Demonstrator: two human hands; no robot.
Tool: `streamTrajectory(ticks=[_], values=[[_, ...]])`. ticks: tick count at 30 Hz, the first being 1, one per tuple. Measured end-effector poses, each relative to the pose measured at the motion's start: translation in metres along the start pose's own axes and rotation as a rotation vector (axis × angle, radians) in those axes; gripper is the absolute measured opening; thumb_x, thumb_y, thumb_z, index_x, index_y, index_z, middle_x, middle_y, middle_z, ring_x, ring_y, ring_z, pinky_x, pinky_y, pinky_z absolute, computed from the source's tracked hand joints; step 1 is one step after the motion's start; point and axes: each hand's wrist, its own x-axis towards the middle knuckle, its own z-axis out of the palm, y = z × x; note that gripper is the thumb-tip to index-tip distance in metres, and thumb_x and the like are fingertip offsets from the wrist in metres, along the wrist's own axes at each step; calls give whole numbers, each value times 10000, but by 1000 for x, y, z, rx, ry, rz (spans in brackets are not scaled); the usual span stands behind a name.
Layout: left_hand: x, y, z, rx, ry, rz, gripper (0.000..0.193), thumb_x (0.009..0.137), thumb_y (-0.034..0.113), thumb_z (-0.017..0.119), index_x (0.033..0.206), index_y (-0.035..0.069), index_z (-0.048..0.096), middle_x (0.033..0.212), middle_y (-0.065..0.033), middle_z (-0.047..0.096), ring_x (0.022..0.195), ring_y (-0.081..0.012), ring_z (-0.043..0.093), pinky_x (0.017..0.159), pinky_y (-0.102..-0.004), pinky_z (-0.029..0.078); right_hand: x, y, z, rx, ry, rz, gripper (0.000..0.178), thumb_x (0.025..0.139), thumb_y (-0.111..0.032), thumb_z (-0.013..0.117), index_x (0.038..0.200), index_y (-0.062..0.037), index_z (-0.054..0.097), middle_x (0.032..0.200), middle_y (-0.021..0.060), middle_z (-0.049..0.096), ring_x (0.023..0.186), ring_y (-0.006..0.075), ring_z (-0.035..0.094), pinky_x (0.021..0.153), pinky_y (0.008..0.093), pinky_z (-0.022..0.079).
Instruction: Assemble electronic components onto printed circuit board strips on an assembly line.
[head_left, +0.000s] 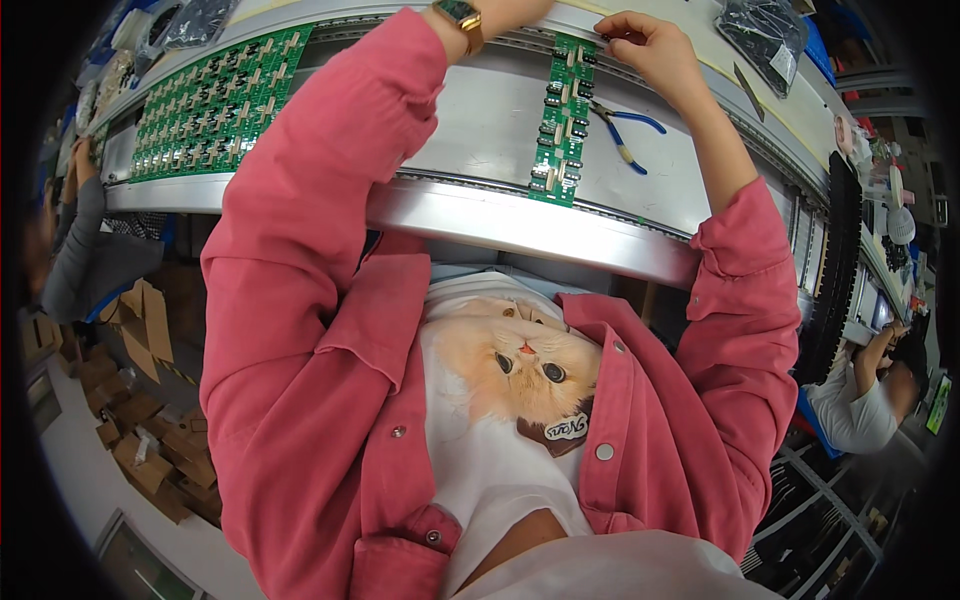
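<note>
A narrow green circuit board strip lies across the metal rails of the line in front of me, with black and pale parts along it. My right hand is just beyond its far right corner, thumb and forefinger pinched on a small black component. My left hand reaches to the far side of the line, left of the strip's far end; the top edge of the picture cuts off its fingers. Beside the strip, below my right hand, rest cutting pliers with blue handles, jaws toward the strip.
Several populated green boards sit on the rails at left. The metal front rail runs before my body. A dark plastic bag lies at far right, near a thin metal blade-like tool. Other people work at both sides; cardboard boxes stand lower left.
</note>
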Motion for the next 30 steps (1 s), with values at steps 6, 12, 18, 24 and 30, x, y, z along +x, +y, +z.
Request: streamTrajectory(ticks=[6, 12, 18, 24, 30], values=[[23, -36, 33, 35, 36, -65, 181, 755, 131, 524, 709, 17, 657, 739, -191, 654, 682, -387, 612, 658, -440, 487, -2, 11, 5, -80, 43, -148, 221, 804, -53, 615, 1004, -99, 698, 866, 31, 686, 747, 130, 615, 726, 221, 498], [21, -31, 26, 40, 33, -57, 189, 762, 142, 520, 704, 23, 654, 744, -195, 655, 684, -384, 612, 667, -442, 487, -2, 12, 6, -99, 44, -170, 201, 808, -40, 618, 988, -93, 690, 856, 34, 683, 738, 135, 614, 726, 223, 498], [17, -25, 19, 123, 40, -33, 195, 777, 150, 513, 683, 36, 640, 728, -184, 651, 671, -375, 613, 655, -440, 487, -2, 9, 8, -124, 45, -180, 204, 814, -29, 611, 993, -90, 690, 873, 41, 689, 740, 146, 622, 729, 231, 504], [14, -27, 21, 160, 105, 87, 193, 795, 153, 508, 694, 41, 629, 728, -171, 638, 663, -367, 605, 634, -444, 483, -1, 11, 14, -142, 67, -222, 197, 791, -25, 608, 957, -87, 695, 862, 43, 696, 705, 169, 624, 698, 259, 506], [12, -25, 22, 170, 22, 39, 189, 805, 151, 503, 712, 33, 618, 727, -165, 628, 668, -361, 601, 620, -435, 480, 0, 13, 17, -180, 69, -263, 185, 767, -31, 607, 919, -83, 699, 838, 44, 698, 659, 193, 617, 666, 290, 505]])
